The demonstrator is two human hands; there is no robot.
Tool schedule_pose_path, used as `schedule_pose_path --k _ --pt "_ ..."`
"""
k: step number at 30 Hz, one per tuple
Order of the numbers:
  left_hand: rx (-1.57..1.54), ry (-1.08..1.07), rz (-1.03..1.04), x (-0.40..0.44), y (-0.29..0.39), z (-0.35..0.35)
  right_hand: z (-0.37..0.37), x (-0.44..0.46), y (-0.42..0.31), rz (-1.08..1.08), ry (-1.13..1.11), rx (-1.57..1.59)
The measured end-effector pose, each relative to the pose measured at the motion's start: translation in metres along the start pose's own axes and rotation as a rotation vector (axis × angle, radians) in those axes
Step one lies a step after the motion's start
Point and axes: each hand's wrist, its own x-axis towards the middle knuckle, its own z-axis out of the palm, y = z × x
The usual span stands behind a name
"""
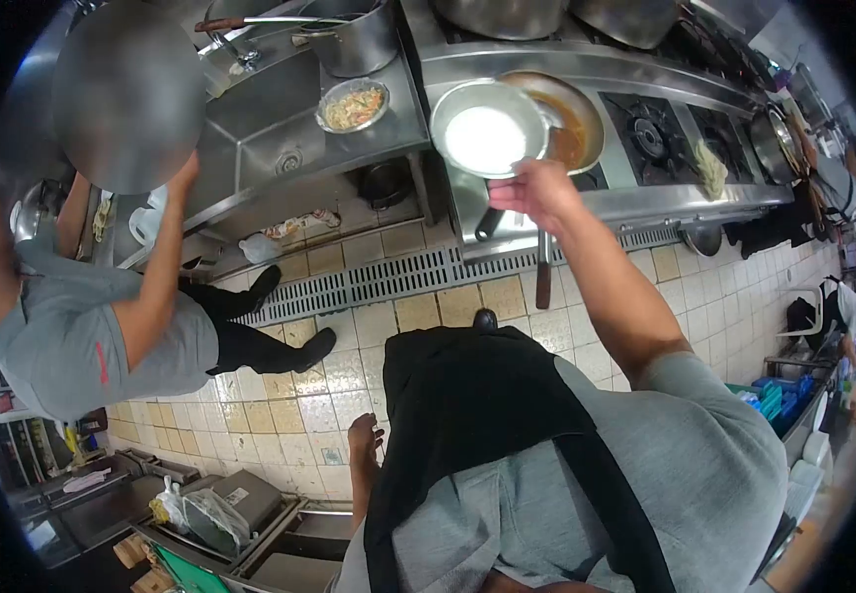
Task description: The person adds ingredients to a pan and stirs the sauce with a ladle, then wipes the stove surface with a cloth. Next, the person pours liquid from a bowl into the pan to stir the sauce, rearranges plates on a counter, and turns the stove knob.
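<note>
At the upper centre, my right hand [538,193] is closed at the near rim of a round metal bowl [441,127] with bright white contents. The bowl overlaps a frying pan [586,109] on the stove, and brown sauce [568,138] shows inside that pan. Just below my hand, a black handle [489,223] and a brown wooden handle [543,272] stick out past the stove's front edge. Low at my left side hangs my left hand [365,437], its fingers loosely bent and apart, with nothing seen in it.
Left of the stove, a bowl of shredded food [353,105] and a large pot [349,44] stand beside a steel sink [265,119]. A co-worker [141,326] stands at that sink. A cloth [710,170] hangs over the stove's front. A drain grate [368,282] crosses the tiled floor.
</note>
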Motion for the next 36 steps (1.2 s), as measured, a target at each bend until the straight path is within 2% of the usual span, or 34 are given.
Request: schedule_pose_path --k 2,3,6,8,10,12,14,18,20,24,26,30,32,34,36 --pt "-0.042 0.061 0.248 0.014 0.011 -0.006 0.021 0.028 0.005 0.059 -0.036 -0.013" --pt "-0.041 0.058 0.25 0.027 0.019 -0.013 0.033 0.038 0.008 0.087 -0.028 -0.013" --pt "0.845 0.313 1.146 0.086 0.058 -0.045 0.057 0.077 0.027 0.13 -0.014 0.01" --pt "-0.199 0.032 0.476 0.097 0.118 -0.043 0.072 0.093 0.033 0.156 -0.008 0.003" --pt "-0.355 -0.011 0.36 0.084 0.207 -0.057 0.086 0.111 0.044 0.153 0.041 0.049" --pt "-0.34 -0.066 0.41 0.08 0.275 -0.072 0.096 0.128 0.054 0.165 0.063 0.059" --pt "-0.305 -0.191 0.477 0.103 0.319 -0.087 0.106 0.138 0.061 0.163 0.124 0.122" --pt "-0.216 -0.302 0.488 0.113 0.413 -0.093 0.117 0.15 0.071 0.118 0.155 0.165" --pt "-0.269 -0.394 0.511 0.122 0.452 -0.088 0.12 0.154 0.069 0.099 0.147 0.179" --pt "-0.289 -0.397 0.518 0.136 0.523 -0.061 0.116 0.168 0.068 0.098 0.13 0.184" --pt "-0.398 -0.346 0.512 0.149 0.556 -0.045 0.114 0.176 0.071 0.094 0.078 0.183" --pt "-0.52 -0.489 0.551 0.185 0.594 -0.023 0.115 0.178 0.081 0.091 0.11 0.243" --pt "-0.654 -0.394 0.476 0.197 0.61 -0.017 0.12 0.161 0.073 0.047 0.166 0.197" --pt "-0.624 -0.413 0.44 0.207 0.618 -0.02 0.131 0.117 0.046 -0.026 0.254 0.08" --pt "-0.658 -0.502 0.505 0.21 0.621 -0.027 0.117 0.081 0.035 -0.226 0.278 -0.07"
